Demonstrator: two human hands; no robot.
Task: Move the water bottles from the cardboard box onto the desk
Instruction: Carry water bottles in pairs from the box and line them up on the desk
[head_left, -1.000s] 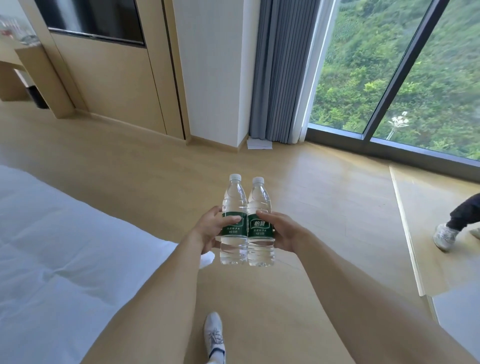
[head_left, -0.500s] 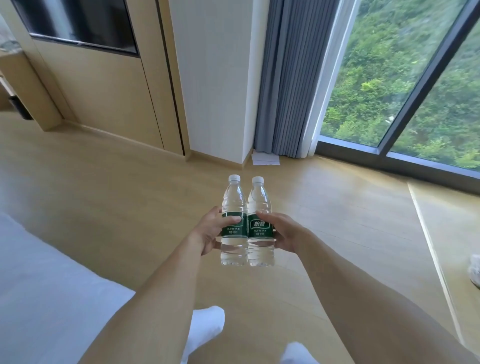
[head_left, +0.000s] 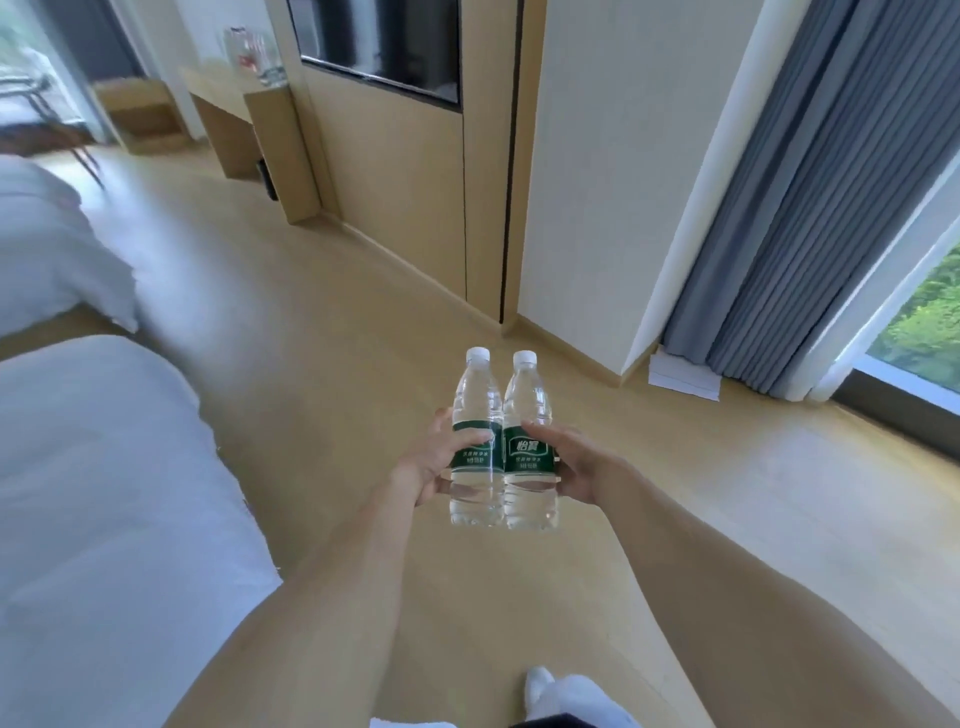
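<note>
Grip, both sides: the left hand (head_left: 434, 465) curls round the left bottle (head_left: 475, 441) at its green label, thumb across the front; the right hand (head_left: 579, 467) holds the right bottle (head_left: 530, 447) the same way. Both bottles stand upright, white caps up, their sides touching, carried in the air over the wooden floor (head_left: 322, 332) at the middle of the view. Bare forearms run from the lower edge up to the hands. A foot in a white shoe (head_left: 561, 693) shows below them.

Left of the arms, the white bed (head_left: 104, 493) has its edge close beside the left forearm; a second bed (head_left: 47, 244) lies farther back, with a strip of floor between the two. Open floor stretches ahead and to the right of the bottles. Beyond it stand a wood wall panel (head_left: 395, 208) with a dark screen (head_left: 384, 41), a white pillar (head_left: 613, 182), a grey curtain (head_left: 810, 208) and a window (head_left: 924, 332). Far left at the back, a wooden worktop (head_left: 228, 88) carries blurred glass items (head_left: 254, 54). A sheet of white paper (head_left: 683, 376) lies at the curtain's foot.
</note>
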